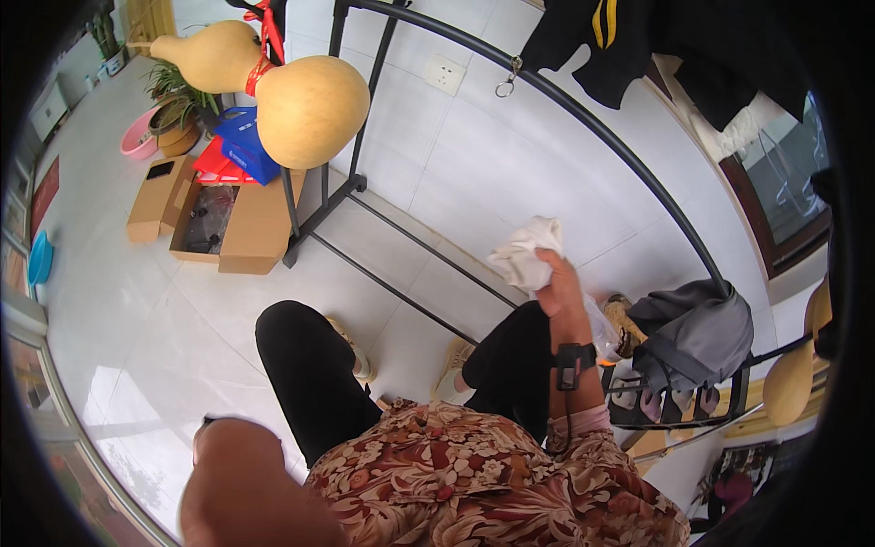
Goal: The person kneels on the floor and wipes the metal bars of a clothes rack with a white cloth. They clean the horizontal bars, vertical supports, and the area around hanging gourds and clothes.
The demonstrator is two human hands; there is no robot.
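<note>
My right hand [558, 281] is raised over my right knee, its fingers closed round a bunched white cloth [529, 251]. A dark band with a small box is strapped to that wrist. Beside the forearm, clear plastic [599, 330] shows next to a brown patterned object [623, 326] that I cannot identify. My left arm [251, 488] is bent at the lower left, close to the camera; its hand does not show. In front of my knees stands a black metal clothes rack [401, 239], which neither hand visibly touches.
Two joined gourd bulbs [310, 114] with a red ribbon hang at the rack's left. Below lies an open cardboard box [260, 223] with red and blue bags [246, 146]. A grey cloth [697, 333] drapes the rack's right end, above a shoe shelf [670, 401]. Dark clothes [629, 55] hang above.
</note>
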